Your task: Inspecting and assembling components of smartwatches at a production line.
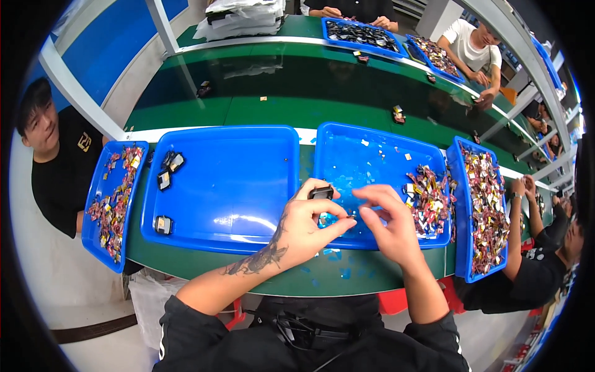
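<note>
Green table [291,276], half-hidden black case [321,193]

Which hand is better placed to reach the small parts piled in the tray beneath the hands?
Probably the right hand: it is nearer the pile of small parts, its fingers are spread and nothing clearly shows in its grip. The left hand is farther away and holds a dark block.

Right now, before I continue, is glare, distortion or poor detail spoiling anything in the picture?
Head view: glare whitens patches on the left large blue tray; the green conveyor belt carries dark reflections; the fisheye lens bends the far white rail and blackens the corners; the tiny piece at the fingertips of the left hand is too small to identify.
</note>
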Demonstrator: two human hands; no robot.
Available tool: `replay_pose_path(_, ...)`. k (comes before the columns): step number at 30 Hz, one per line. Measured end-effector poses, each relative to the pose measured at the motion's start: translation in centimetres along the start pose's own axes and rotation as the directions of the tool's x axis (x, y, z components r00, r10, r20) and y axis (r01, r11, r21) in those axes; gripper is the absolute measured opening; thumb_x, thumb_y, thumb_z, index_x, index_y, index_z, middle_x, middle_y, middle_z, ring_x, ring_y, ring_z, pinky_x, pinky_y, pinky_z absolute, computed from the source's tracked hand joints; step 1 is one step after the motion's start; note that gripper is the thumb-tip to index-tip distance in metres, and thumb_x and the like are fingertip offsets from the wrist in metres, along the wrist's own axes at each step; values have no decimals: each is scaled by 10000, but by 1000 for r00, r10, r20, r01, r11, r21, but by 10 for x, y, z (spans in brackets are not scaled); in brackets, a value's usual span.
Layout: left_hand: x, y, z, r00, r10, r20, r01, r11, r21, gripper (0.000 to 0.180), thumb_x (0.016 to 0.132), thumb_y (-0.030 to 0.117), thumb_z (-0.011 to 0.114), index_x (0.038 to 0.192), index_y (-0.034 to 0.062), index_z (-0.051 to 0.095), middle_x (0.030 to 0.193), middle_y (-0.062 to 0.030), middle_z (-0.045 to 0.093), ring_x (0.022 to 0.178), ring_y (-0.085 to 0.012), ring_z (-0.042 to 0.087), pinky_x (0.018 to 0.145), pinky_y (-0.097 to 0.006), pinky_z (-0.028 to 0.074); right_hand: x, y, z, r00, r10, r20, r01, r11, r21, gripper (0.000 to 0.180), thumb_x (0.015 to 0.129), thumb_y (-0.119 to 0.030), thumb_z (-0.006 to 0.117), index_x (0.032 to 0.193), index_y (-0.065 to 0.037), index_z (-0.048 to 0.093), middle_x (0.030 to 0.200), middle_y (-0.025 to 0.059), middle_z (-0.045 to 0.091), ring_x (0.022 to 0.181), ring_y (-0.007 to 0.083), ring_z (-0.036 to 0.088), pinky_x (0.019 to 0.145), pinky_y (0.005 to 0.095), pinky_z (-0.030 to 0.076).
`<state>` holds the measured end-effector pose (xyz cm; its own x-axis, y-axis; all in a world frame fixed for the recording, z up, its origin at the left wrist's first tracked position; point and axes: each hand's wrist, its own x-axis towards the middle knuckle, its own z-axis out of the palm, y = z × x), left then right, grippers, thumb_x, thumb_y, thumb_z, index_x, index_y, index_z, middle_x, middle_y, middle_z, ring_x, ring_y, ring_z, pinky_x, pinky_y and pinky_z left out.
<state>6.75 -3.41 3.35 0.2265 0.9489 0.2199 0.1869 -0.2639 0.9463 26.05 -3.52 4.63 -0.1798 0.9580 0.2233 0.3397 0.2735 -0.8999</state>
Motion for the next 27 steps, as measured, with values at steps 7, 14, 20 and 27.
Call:
replay_pose_path(7, -2, -2, 6, 997, -37, 61, 54, 952, -303, 379, 900, 45, 615, 1268, 79, 530, 1068, -48, 556, 868, -104, 538, 669, -231, 436, -9, -11, 5, 988, -120, -100, 125, 991, 49, 138, 828, 34, 676, 963, 18, 700, 896, 101, 651, 788, 156, 633, 689, 255, 516)
replay_pose_path(14, 9, -10, -1, 928, -351, 125, 312, 548, -776, 340, 995, 82, 464, 1325, 3, 454, 1210, -159, 606, 1051, -181, 598, 884, -293, 494, -6, -20, 15, 995, 101, 12, -102, 977, 188, 178, 885, 23, 615, 1043, 15, 698, 898, 80, 649, 743, 118, 608, 660, 231, 489)
replay_pose_path(20, 2, -7, 0, 951, -295, 88, 281, 717, -637, 308, 966, 61, 541, 1253, -45, 572, 1119, -124, 653, 989, -156, 636, 896, -277, 518, 0, -20, 35, 988, 66, -137, -49, 992, 119, 100, 813, -9, 716, 909, -7, 687, 791, 39, 688, 634, 89, 579, 566, 223, 433)
replay_pose_path(27, 6, -7, -9, 963, -118, 243, 252, 712, -655, 403, 955, 1, 537, 1351, -45, 481, 1211, -103, 611, 1108, -135, 576, 962, -276, 473, 6, -29, 23, 983, -59, -172, 41, 993, -110, 91, 781, 1, 732, 857, -19, 684, 763, 57, 681, 591, 108, 541, 518, 247, 420)
